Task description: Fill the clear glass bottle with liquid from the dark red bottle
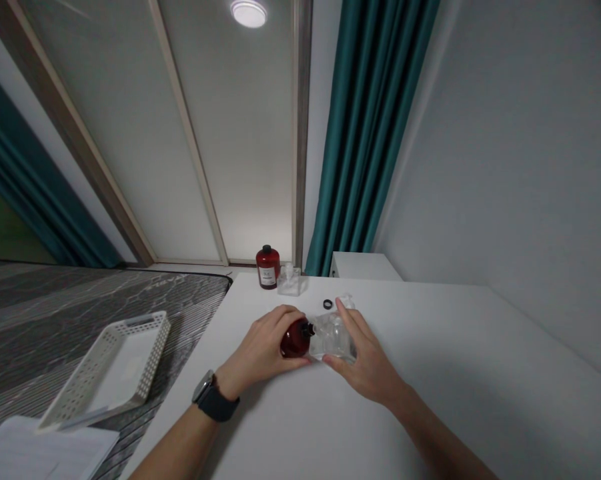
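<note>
"What does the white label on the standing red bottle say?"

"Its dark print is too tiny to read. Nothing on the white papers can be read either."

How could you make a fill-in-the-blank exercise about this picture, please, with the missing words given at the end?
1. The smartwatch is worn on the ____ wrist.
2. The neck of the tilted red bottle in the left hand points to the picture's ____ side.
3. The standing red bottle bears a ____ label.
4. The small ring on the white table is ____ in colour.

Missing words: left; right; white; black.
</note>
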The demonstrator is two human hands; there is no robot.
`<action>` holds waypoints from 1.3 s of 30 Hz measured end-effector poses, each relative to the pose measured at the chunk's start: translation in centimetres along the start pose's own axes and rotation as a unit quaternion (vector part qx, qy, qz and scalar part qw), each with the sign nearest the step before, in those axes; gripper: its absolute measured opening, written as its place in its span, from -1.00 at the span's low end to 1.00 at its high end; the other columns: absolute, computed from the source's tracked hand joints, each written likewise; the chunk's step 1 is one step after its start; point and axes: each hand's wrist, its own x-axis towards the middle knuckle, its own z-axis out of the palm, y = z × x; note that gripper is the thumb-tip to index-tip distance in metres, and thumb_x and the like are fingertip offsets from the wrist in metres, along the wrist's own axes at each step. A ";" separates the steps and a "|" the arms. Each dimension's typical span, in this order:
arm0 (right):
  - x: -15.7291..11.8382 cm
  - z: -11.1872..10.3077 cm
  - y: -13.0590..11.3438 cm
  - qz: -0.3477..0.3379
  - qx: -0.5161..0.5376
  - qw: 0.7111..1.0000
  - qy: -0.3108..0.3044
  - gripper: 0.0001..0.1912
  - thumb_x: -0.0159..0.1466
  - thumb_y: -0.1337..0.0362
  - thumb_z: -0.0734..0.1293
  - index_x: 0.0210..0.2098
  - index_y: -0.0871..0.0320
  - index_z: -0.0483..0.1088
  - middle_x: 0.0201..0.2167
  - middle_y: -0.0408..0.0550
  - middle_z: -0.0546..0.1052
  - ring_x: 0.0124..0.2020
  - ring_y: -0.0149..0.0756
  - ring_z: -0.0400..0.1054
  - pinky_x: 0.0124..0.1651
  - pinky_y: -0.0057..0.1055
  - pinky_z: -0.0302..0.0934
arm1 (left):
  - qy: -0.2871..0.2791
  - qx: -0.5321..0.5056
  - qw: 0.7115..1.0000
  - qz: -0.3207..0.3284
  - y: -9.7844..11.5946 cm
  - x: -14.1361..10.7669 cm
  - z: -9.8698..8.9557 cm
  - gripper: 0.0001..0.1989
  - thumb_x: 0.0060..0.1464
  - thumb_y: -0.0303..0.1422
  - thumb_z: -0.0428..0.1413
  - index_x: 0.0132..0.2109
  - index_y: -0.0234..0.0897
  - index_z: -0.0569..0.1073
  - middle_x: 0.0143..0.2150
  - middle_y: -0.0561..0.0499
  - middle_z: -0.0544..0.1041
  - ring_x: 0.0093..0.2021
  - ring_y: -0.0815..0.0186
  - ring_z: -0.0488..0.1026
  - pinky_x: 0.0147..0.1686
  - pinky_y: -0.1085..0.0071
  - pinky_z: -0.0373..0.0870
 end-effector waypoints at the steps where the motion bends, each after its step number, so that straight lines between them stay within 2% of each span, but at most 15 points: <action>1: 0.0 0.0 0.0 -0.003 -0.002 1.000 -0.001 -0.03 0.25 0.21 0.42 0.46 0.02 -0.19 0.17 0.12 0.31 0.21 0.00 0.26 0.27 -0.04 0.21 | 0.000 -0.001 1.000 0.000 0.0 0.0 0.0 -0.33 -0.01 -0.08 0.34 0.15 -0.16 0.25 0.09 -0.16 0.45 0.03 0.05 0.48 -0.01 0.09 0.49; 11: 0.1 -0.1 0.0 -0.024 -0.037 0.999 -0.004 -0.06 0.25 0.22 0.43 0.45 -0.02 -0.15 0.18 0.12 0.33 0.22 0.02 0.24 0.28 0.04 0.19 | 0.014 0.027 1.000 -0.002 -0.2 -0.1 0.3 -0.36 0.00 -0.13 0.32 0.15 -0.17 0.28 0.09 -0.16 0.44 0.03 0.04 0.48 -0.02 0.07 0.49; 17: 0.1 -0.3 -0.2 -0.041 -0.022 0.999 0.001 -0.36 0.26 0.21 0.42 0.29 -0.01 0.21 0.13 0.11 0.35 0.19 0.00 0.28 0.26 0.02 0.24 | 0.026 0.035 0.999 0.002 -0.2 -0.1 0.4 -0.38 0.00 -0.16 0.32 0.15 -0.15 0.28 0.08 -0.16 0.45 0.02 0.04 0.49 -0.04 0.08 0.50; 21: 0.0 -0.3 -0.3 -0.049 -0.017 0.999 -0.002 -0.50 0.25 0.22 0.42 0.17 0.01 0.32 0.12 0.12 0.35 0.18 -0.01 0.28 0.25 0.02 0.26 | 0.027 0.043 0.999 0.002 -0.2 -0.2 0.5 -0.37 -0.02 -0.20 0.34 0.15 -0.15 0.28 0.08 -0.16 0.45 0.02 0.03 0.49 -0.04 0.09 0.50; 30: 0.1 -0.3 -0.2 -0.053 -0.005 0.999 -0.009 -0.54 0.26 0.23 0.42 0.13 0.01 0.35 0.16 0.11 0.31 0.22 -0.05 0.26 0.28 -0.04 0.23 | 0.039 0.047 0.998 0.005 -0.2 -0.2 0.6 -0.41 0.01 -0.20 0.31 0.15 -0.17 0.29 0.07 -0.16 0.46 0.02 0.04 0.49 -0.04 0.10 0.51; 39: 0.6 -0.3 -0.3 -0.043 0.002 0.999 -0.018 -0.55 0.26 0.19 0.42 0.13 0.02 0.36 0.13 0.10 0.34 0.20 -0.03 0.27 0.27 0.00 0.22 | 0.056 0.043 0.997 0.008 -0.4 -0.2 0.7 -0.43 0.03 -0.20 0.29 0.14 -0.16 0.31 0.05 -0.15 0.46 0.01 0.05 0.49 -0.04 0.10 0.51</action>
